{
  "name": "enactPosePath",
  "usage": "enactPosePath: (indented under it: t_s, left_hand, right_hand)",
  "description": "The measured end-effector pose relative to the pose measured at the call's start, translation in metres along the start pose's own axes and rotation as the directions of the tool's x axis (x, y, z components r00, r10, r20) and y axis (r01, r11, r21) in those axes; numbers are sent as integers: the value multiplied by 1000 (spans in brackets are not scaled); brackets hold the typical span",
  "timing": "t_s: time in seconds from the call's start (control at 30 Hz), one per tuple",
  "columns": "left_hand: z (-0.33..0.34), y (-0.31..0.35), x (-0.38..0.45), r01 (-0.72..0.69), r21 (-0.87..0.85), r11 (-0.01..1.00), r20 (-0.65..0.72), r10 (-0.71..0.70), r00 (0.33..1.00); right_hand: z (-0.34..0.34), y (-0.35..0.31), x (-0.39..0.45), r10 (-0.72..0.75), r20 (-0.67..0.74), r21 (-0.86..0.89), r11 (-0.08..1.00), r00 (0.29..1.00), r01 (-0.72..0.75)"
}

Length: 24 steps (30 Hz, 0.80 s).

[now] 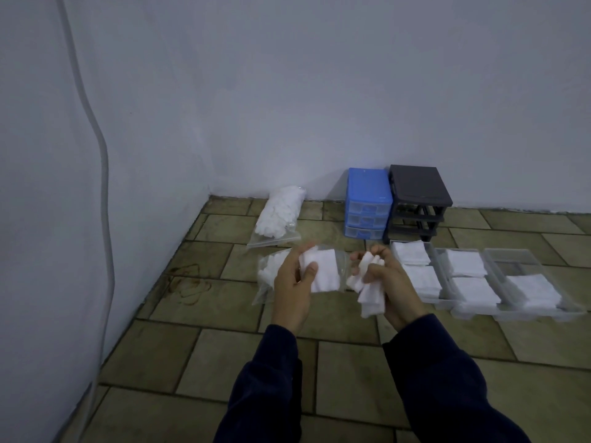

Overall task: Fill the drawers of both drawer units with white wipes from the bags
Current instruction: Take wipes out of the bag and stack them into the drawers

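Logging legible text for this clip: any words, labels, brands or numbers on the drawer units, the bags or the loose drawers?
None can be read.
Blue drawer unit: no lettering visible.
Black drawer unit: plain top, no label.
Bag of wipes by the wall: clear plastic, no print seen.
Loose clear drawers: unmarked.

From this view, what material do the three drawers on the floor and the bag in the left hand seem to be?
The drawers on the floor look like clear, slightly frosted rigid plastic: the wipes and floor show through their walls. The bag in the left hand looks like thin, glossy plastic film: transparent and wrinkled.
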<state>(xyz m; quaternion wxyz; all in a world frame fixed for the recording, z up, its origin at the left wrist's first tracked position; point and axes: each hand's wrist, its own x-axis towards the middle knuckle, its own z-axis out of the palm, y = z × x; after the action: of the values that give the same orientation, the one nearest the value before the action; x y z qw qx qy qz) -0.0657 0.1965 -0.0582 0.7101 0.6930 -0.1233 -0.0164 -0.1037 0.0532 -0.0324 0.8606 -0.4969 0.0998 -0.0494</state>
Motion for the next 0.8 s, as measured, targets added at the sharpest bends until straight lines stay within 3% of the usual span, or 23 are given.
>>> enactPosePath:
  t_s: [0.13,0.3,0.4,0.8]
  left_hand:
    - [-1,-3,0,-8,-38,999,-79,5,997]
    - [-2,-3,3,-55,89,995,-51,60,997]
    - [-1,-4,1,-20,70,997,-44,23,999]
    - [8,5,-2,124,-50,991,-15,-125,992]
  right_hand:
    - [-1,5,0,-32,16,-61,998,999,33]
    - [-5,9,3,-7,32,135,991,999,2]
    - [-6,10,3,16,51,173,985,999,-25]
    - [-5,9,5,45,9,18,999,999,-45]
